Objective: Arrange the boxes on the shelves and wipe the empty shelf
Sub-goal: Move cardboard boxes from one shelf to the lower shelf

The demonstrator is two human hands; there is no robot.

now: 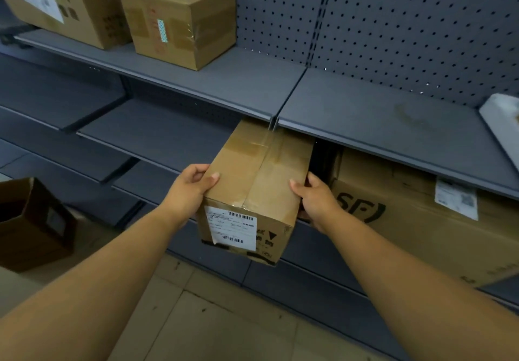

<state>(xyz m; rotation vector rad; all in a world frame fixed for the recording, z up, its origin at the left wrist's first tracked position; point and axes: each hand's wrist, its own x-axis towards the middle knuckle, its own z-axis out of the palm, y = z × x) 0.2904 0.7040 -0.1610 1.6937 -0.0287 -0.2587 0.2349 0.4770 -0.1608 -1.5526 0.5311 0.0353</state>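
Observation:
A taped brown cardboard box (252, 189) with a white barcode label on its near face sits half under the upper grey shelf (365, 119), its front end sticking out past the lower shelf's edge. My left hand (191, 189) grips its left side, thumb on top. My right hand (317, 200) grips its right side. To its right on the lower shelf lies a large box marked SF (415, 220). On the upper shelf at the left stand a medium taped box (179, 21) and a bigger box (64, 1).
A dark open carton (31, 226) stands on the tiled floor at the left. A white flat object (502, 124) lies at the right end of the upper shelf. Lower grey shelves (146, 133) step out to the left. Pegboard backs the shelving.

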